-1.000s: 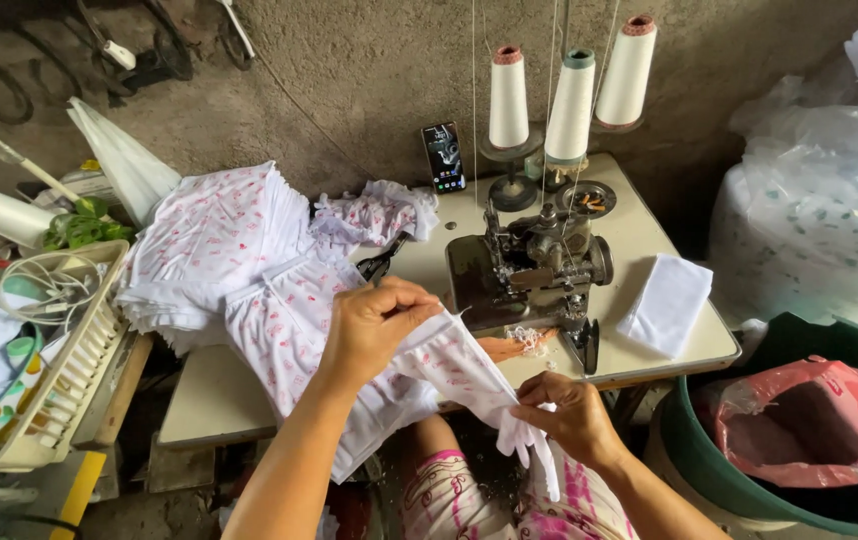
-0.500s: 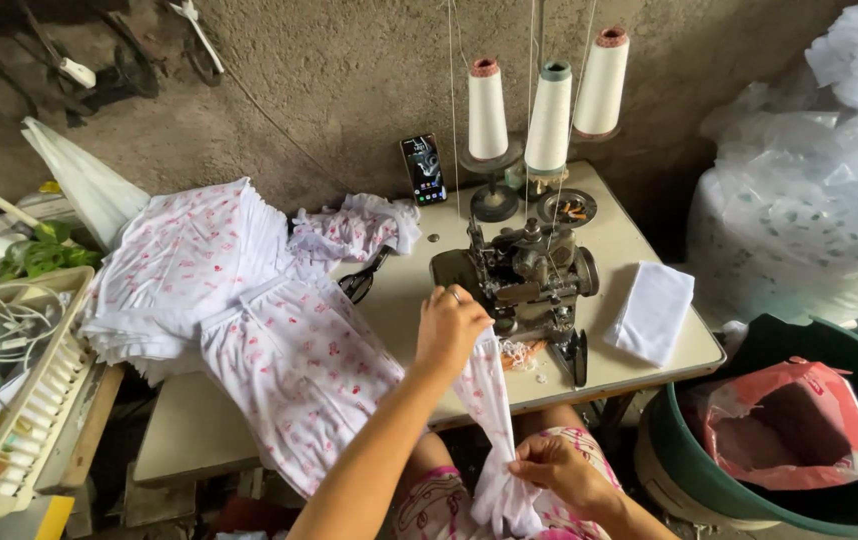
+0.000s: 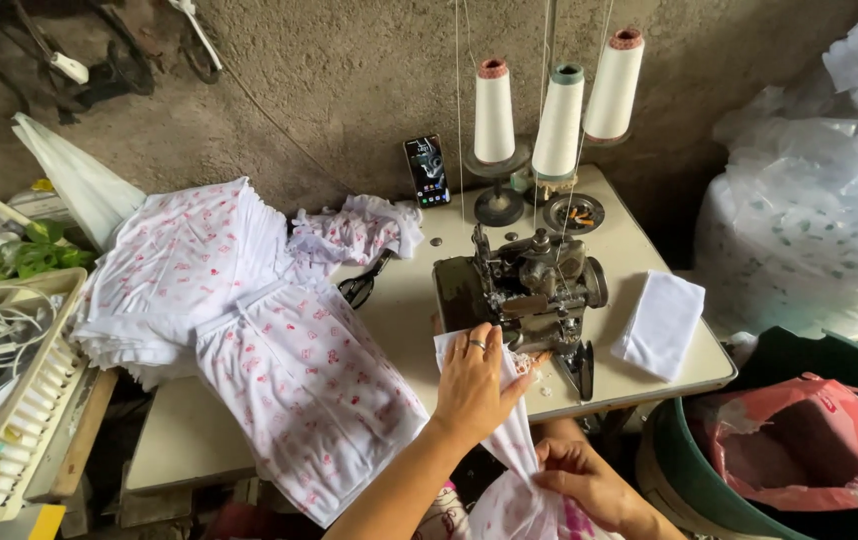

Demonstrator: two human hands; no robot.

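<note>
Left hand (image 3: 474, 385) is pressing a white printed fabric piece (image 3: 514, 440) flat at the overlock machine (image 3: 524, 290); right hand (image 3: 584, 480) is gripping its lower end. Seam judged barely begun. Finished pieces are piling (image 3: 179, 270) on the desk (image 3: 409, 300).

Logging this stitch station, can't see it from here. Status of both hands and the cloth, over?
Left hand flat on printed white cloth at the sewing machine. Right hand grips cloth below table edge. Scissors lie apart.
</note>
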